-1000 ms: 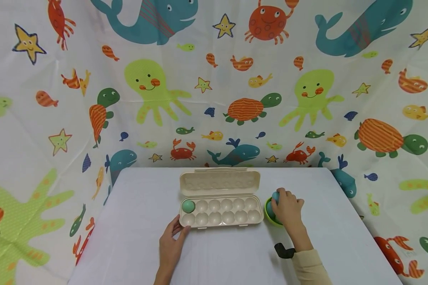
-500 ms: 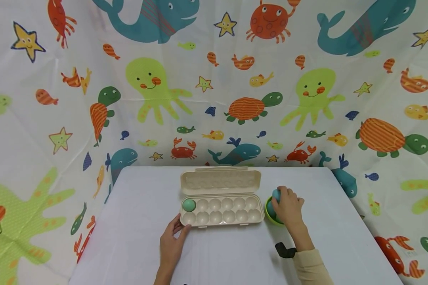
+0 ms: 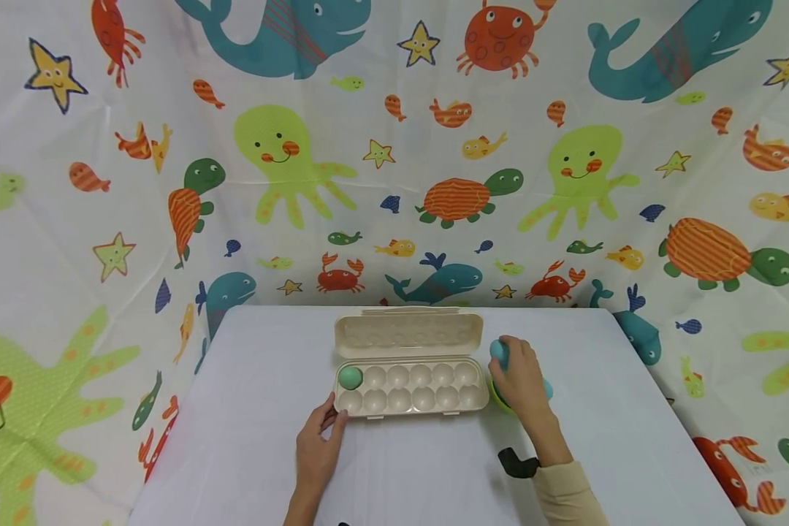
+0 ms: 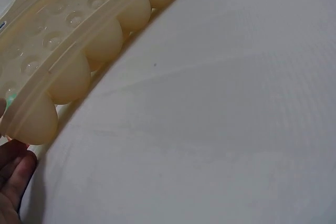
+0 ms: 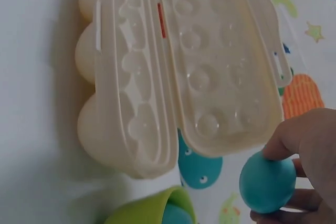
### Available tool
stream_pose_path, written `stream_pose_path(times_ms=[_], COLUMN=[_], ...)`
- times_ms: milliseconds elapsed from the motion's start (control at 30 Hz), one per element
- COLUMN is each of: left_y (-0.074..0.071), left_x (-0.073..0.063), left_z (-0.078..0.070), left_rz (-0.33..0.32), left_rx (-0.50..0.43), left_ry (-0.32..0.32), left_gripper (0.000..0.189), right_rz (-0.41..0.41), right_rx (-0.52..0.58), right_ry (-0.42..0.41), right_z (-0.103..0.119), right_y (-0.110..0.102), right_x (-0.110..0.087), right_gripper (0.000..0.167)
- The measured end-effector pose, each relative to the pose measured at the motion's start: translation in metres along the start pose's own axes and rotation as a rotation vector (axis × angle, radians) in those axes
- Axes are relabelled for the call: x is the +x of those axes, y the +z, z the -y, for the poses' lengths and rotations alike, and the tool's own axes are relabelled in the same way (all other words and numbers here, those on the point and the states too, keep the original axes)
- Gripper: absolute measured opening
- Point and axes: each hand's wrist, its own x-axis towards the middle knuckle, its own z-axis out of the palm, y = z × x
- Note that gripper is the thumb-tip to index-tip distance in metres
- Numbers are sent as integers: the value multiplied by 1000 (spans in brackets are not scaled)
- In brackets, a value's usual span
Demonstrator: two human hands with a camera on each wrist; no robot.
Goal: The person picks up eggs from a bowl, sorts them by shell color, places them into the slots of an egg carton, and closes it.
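Note:
A cream egg carton (image 3: 410,416) lies with its lid (image 3: 409,336) raised on the white table. One green egg (image 3: 351,378) sits in its back-left cup. My left hand (image 3: 317,449) grips the carton's front-left corner, its fingers (image 4: 20,174) also showing low at that end in the left wrist view. Between thumb and fingers, my right hand (image 3: 522,376) pinches a blue egg (image 5: 268,182), held above the table to the right of the carton. Beneath that hand is a lime-green bowl (image 5: 149,208), largely hidden in the head view, with another blue egg (image 5: 177,216) inside.
A white table (image 3: 250,409) reaches back to a hanging cloth (image 3: 394,219) printed with sea animals. A black strap-like piece (image 3: 518,463) sticks out beside the right sleeve (image 3: 568,493).
My right hand has lifted the blue egg from over the bowl and shifted a little left, toward the carton. Another blue egg now shows at the hand's right. My left hand stays at the carton's corner.

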Motion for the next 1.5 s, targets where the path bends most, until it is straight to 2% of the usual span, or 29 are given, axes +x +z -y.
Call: stream_pose_path(times_ms=[167,333,900,1500], left_y=[-1,0,0,0], left_x=[0,0,-2,-2], left_z=[-3,-3,-4,-5], left_rz=[-6,2,6,12], left_rx=[50,46,47,34], left_ry=[-22,-33,-55,-64], left_gripper=[33,32,34,34], right_rz=[-26,-30,25,106], right_rx=[37,59,143,223], right_ry=[-68,-115,-156,-293], right_z=[11,23,66,107], right_y=[6,14,33,61], right_x=[-2,-5,-15,-32], right_gripper=[46,46,52,45])
